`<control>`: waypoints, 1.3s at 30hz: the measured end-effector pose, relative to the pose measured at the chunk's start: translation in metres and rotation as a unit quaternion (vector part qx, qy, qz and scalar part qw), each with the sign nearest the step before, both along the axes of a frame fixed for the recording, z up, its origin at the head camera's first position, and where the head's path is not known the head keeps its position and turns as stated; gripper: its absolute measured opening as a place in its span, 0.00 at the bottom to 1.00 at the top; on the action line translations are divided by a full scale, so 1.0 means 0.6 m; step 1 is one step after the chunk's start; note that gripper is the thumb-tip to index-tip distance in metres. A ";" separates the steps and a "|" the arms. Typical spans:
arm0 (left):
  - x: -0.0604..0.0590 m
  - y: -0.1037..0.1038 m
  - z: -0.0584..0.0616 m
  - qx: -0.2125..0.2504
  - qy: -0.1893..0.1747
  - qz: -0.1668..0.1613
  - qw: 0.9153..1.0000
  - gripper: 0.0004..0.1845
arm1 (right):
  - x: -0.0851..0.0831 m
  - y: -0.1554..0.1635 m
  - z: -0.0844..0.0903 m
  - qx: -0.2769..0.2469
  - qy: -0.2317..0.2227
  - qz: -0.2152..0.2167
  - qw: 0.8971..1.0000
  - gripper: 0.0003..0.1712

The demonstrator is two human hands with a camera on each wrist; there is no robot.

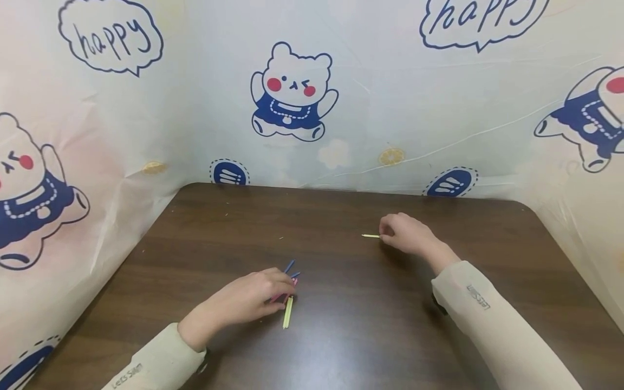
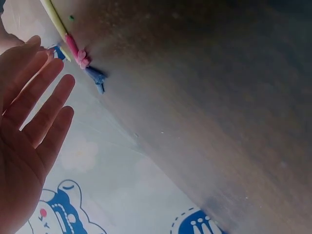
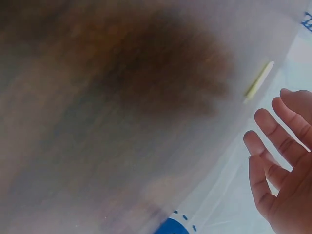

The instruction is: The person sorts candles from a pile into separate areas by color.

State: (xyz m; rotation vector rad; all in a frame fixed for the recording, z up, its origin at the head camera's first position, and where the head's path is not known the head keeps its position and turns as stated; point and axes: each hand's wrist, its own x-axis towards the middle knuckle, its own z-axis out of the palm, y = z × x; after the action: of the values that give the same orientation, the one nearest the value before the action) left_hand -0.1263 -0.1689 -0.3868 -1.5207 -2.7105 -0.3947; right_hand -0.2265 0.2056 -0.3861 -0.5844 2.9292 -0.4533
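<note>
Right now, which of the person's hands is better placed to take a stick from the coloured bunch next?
Probably the left hand: its fingers are over the bunch of sticks, while the right hand is farther off, beside a lone yellow stick.

1. The place looks like a small nook closed in by printed sheeting; whether it stands in a home, a studio or elsewhere cannot be told.
2. The sheeting, creased in places, rises behind the surface and along its left and right sides.
3. Cartoon bears, speech bubbles reading "happy" and orange slices give it a playful, homely look.
4. The surface is dark brown with a wood grain and rounded far corners.
</note>
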 end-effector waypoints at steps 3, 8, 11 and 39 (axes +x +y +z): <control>0.002 -0.001 -0.001 -0.006 0.004 -0.005 1.000 0.13 | 0.014 0.000 0.003 -0.006 0.019 0.007 1.000 0.03; -0.001 0.005 0.000 -0.023 0.010 -0.016 1.000 0.13 | 0.040 -0.003 0.009 -0.012 0.034 0.026 0.999 0.03; -0.004 0.010 0.001 -0.031 0.011 -0.024 0.999 0.13 | 0.056 -0.009 0.012 -0.017 0.042 0.038 0.998 0.03; -0.009 0.027 -0.008 -0.058 0.068 -0.082 0.993 0.09 | 0.151 -0.143 0.014 -0.036 0.088 0.171 0.981 0.05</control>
State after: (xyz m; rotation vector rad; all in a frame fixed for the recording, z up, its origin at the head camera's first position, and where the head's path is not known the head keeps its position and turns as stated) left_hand -0.1317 -0.1526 -0.3917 -1.7372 -2.5547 -0.1288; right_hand -0.1357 0.1200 -0.3780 -1.1684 2.8926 -0.4880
